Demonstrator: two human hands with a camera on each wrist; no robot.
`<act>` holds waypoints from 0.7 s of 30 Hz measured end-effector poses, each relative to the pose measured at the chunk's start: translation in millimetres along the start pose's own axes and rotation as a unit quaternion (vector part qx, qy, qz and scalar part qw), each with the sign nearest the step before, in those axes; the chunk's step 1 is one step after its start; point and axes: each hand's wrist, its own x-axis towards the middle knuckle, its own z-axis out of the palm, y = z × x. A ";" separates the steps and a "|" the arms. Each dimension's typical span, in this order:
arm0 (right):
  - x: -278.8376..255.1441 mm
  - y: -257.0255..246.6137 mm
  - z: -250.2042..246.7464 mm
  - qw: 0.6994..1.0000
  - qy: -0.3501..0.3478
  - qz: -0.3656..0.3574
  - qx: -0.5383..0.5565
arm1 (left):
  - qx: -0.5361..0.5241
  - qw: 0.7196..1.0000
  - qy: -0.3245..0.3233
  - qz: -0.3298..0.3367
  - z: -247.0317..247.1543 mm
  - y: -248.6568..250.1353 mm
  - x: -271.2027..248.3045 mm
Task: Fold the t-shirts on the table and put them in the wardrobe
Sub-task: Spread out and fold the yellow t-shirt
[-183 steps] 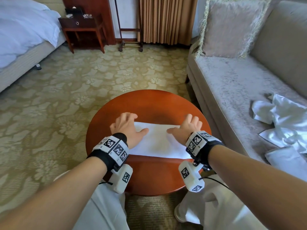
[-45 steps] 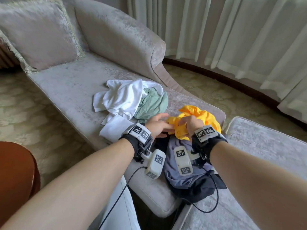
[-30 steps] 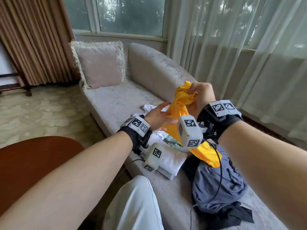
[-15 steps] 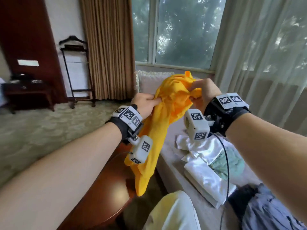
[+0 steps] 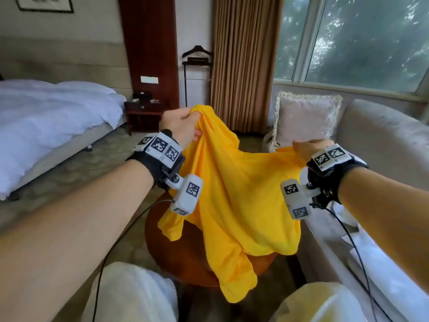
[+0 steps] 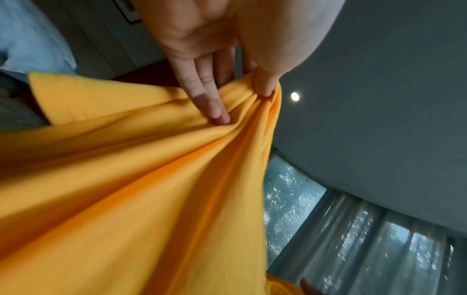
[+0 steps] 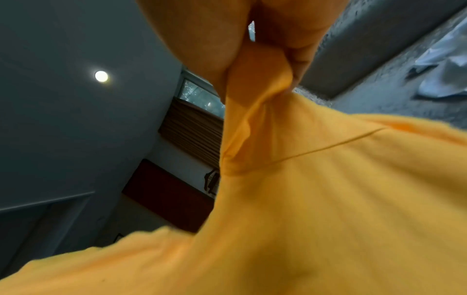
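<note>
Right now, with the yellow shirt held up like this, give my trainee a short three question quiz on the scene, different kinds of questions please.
1. True or false: the yellow t-shirt lies folded flat on the round wooden table.
2. Multiple choice: which hand is raised higher in the head view? A) the left hand B) the right hand C) both level
3. Fill in: behind the right hand, a fringed ______ leans on the sofa.

Key
1. False: it hangs unfolded in the air above the table, held in both hands, each with a pinching grip on bunched cloth.
2. A
3. cushion
</note>
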 end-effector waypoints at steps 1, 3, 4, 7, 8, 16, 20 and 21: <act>2.0 -1.3 7.4 1.000 -0.024 0.006 0.014 | -0.012 1.000 0.004 -0.005 -6.2 -3.9 3.8; 8.3 0.6 18.8 0.995 -0.089 0.006 -0.042 | -0.050 0.999 -0.010 -0.018 -15.1 -8.4 7.5; 18.6 1.4 27.6 0.987 -0.127 -0.005 -0.094 | -0.062 0.998 -0.018 -0.024 -17.9 -9.4 7.7; -1.2 -16.1 43.1 0.962 -0.216 0.000 -0.164 | -0.136 0.987 -0.061 -0.058 -16.4 -9.4 7.8; -11.7 -20.9 47.7 0.950 -0.248 -0.007 -0.188 | -0.177 0.977 -0.096 -0.074 -13.1 -6.9 5.3; -18.8 -40.5 77.3 0.956 -0.278 -0.054 0.079 | -0.350 0.896 -0.220 -0.160 -3.4 15.9 -21.3; -24.8 -36.0 88.9 0.938 -0.329 -0.029 0.105 | -0.343 0.898 -0.203 -0.187 -9.8 15.9 -19.1; -24.4 -35.7 91.2 0.942 -0.318 -0.031 0.107 | -0.352 0.895 -0.203 -0.186 -12.9 14.8 -17.7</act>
